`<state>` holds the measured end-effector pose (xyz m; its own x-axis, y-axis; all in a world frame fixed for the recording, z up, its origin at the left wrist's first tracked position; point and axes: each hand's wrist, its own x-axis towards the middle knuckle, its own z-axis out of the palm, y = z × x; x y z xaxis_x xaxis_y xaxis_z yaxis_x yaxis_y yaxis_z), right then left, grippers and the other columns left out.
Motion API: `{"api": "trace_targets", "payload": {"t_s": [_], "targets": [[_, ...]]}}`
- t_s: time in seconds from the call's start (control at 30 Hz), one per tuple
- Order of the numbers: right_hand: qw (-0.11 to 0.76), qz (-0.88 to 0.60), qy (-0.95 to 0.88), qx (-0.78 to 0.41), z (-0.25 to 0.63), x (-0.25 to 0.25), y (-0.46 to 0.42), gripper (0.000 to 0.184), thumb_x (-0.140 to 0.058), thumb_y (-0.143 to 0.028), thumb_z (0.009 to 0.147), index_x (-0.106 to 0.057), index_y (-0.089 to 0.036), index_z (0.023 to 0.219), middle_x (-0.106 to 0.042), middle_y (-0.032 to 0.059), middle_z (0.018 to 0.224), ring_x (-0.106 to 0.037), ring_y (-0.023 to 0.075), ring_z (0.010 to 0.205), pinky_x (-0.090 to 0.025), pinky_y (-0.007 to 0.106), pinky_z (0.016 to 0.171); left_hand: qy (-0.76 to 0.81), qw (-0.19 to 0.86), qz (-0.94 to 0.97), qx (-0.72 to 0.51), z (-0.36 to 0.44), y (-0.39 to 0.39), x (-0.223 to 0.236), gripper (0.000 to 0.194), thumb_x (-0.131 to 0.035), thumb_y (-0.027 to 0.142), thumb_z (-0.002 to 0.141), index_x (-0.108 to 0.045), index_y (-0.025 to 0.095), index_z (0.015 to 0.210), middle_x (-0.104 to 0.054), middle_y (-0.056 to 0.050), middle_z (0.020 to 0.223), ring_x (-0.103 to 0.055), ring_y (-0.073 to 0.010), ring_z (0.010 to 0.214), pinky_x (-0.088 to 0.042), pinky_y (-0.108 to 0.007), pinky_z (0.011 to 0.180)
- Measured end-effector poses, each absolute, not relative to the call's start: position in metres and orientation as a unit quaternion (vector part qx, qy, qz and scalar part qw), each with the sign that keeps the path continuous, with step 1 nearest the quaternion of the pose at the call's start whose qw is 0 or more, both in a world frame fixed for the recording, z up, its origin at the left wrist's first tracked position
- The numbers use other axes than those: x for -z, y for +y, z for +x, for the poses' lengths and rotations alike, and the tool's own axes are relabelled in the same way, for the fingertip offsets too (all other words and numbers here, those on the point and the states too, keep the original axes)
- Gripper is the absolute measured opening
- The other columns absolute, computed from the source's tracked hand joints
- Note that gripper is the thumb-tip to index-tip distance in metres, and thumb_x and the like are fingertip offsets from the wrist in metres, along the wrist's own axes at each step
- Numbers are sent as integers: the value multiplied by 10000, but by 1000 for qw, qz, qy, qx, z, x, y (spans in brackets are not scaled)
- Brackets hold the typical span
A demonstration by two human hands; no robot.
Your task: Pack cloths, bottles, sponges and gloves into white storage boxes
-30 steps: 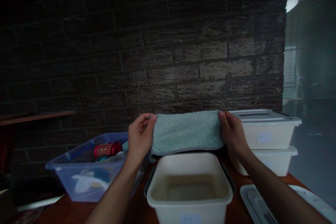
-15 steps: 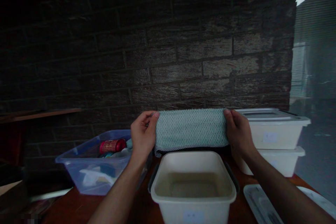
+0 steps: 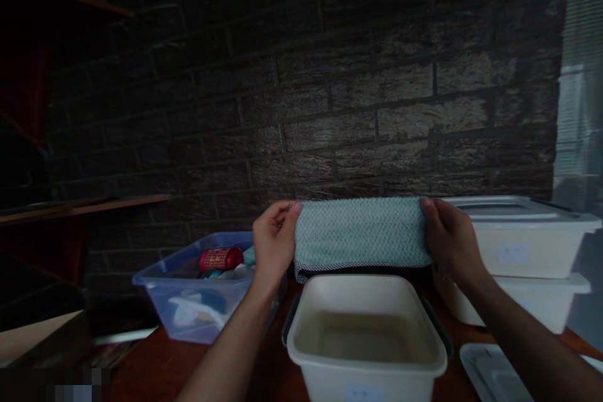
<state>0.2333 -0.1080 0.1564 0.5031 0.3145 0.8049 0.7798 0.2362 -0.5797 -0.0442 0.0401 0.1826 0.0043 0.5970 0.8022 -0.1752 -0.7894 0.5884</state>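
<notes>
Cloth [image 3: 360, 232], pale green with a checked hem, is up in the air just past the far rim of the white bin [image 3: 367, 362], pulled sideways between both hands. Left hand [image 3: 276, 239] has a closed pinch on one upper corner, right hand [image 3: 452, 239] has the same on the other, thumbs on the near side. My guess is it's held by the corners so the top edge stays straight and the rest hangs flat. Can't tell if the bottom touches anything back there.

The bin sits open on the table [image 3: 155, 370], right between the forearms, so it's handy for either side. Inside, the lower part looks browner; no idea if that's water or shadow. Toward the table's left edge there's a blue tub [image 3: 157, 308], also open, with a red canister [image 3: 220, 259] on top of some pale stuff I can't make out. Near the right edge, two stacked bins [image 3: 541, 251], the upper one lidded, contents hidden. A loose lid [image 3: 485, 364] lies in front of those, probably parked there to leave the middle free.
</notes>
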Motion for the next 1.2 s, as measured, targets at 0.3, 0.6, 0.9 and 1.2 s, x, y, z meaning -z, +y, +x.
{"api": "trace_targets", "payload": {"t_s": [0.3, 0.6, 0.9, 1.2], "targets": [[605, -644, -438, 166, 229, -160, -115, 457, -482, -528, 991, -471, -207, 666, -446, -26, 546, -435, 153, 544, -296, 297, 551, 161, 315, 661, -662, -42, 41, -180, 228, -747, 385, 863, -751, 173, 946, -734, -19, 751, -605, -120, 625, -415, -203, 558], [580, -666, -429, 191, 232, -160, -116, 455, -465, -557, 975, -570, -194, 721, -550, 2, 584, -500, 172, 557, -317, 292, 540, 161, 310, 671, -654, -42, 44, -179, 219, -750, 390, 866, -758, 182, 934, -722, -16, 724, -584, -114, 602, -400, -203, 541], [581, -665, -429, 194, 231, -160, -116, 474, -470, -556, 967, -488, -209, 644, -466, -18, 507, -447, 152, 495, -297, 276, 486, 159, 317, 673, -650, -41, 44, -178, 220, -747, 391, 870, -759, 184, 945, -727, -20, 732, -586, -118, 604, -408, -207, 541], [554, -696, -414, 192, 229, -164, -119, 415, -489, -491, 973, -569, -194, 693, -526, 6, 527, -514, 174, 528, -319, 292, 522, 154, 318, 675, -647, -40, 43, -177, 237, -747, 403, 863, -754, 179, 941, -731, -29, 739, -605, -134, 594, -411, -226, 527]]}}
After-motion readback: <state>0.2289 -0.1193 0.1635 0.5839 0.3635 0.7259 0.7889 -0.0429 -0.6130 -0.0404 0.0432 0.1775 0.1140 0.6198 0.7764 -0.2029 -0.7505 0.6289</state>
